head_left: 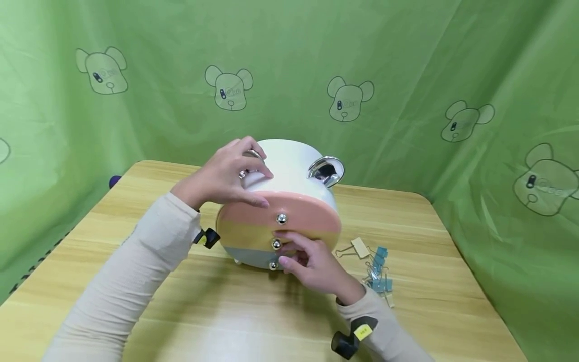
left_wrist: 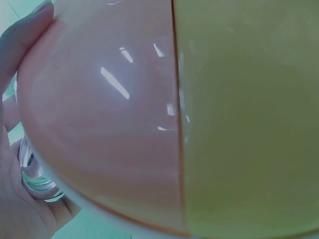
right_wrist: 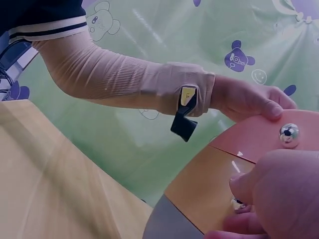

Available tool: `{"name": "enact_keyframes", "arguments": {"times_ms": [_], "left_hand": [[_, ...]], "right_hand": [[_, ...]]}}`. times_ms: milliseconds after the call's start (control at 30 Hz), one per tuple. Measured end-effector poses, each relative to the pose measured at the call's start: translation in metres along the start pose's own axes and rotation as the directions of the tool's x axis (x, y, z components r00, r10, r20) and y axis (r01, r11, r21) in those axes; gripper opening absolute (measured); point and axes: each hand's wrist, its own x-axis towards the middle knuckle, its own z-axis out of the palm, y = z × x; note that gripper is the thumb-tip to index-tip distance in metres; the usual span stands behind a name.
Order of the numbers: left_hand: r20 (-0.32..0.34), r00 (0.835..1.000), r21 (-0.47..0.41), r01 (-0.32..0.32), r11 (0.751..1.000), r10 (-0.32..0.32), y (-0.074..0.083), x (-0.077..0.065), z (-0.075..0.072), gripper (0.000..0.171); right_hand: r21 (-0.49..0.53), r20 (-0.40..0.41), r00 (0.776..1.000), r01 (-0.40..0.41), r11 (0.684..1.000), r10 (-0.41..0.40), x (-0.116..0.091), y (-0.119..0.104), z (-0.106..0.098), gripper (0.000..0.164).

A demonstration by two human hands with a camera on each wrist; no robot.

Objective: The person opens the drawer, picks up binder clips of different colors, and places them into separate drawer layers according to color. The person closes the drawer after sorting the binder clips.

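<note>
A glossy white oval box point(head_left: 289, 163) with silver ear-shaped pieces stands on the table. Its front has pink, yellow and grey bands, each with a round silver knob. My left hand point(head_left: 223, 173) grips the top left of the box, its fingers around the left ear point(left_wrist: 37, 174) and its thumb on the pink band point(left_wrist: 109, 114). At the yellow band, my right hand point(head_left: 316, 264) has its fingers curled about the middle knob point(head_left: 276, 245). That knob is partly hidden by the fingers in the right wrist view.
Right of the box lie several binder clips, among them a cream clip point(head_left: 360, 248) and a blue clip point(head_left: 382, 285). The wooden table point(head_left: 190, 311) is surrounded by a green curtain point(head_left: 289, 40) printed with bear heads.
</note>
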Motion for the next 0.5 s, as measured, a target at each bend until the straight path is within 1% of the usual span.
{"name": "enact_keyframes", "arguments": {"times_ms": [233,367,500], "left_hand": [[0.016,0.999,0.005,0.033,0.999,-0.033,0.0032,-0.0007,-0.0027,0.051],[0.022,0.999,0.004,0.042,0.999,-0.042,0.0036,0.0002,-0.0025,0.05],[0.037,0.998,-0.001,0.06,0.998,-0.06,0.0039,0.0004,-0.0024,0.051]], "right_hand": [[-0.035,0.029,1.0,-0.009,0.999,0.01,0.0011,-0.0006,0.0065,0.046],[-0.066,0.003,1.0,-0.013,0.998,0.013,0.0011,-0.0014,0.0087,0.045],[-0.076,-0.018,0.999,-0.03,0.997,0.028,0.0003,-0.0033,0.0099,0.043]]}}
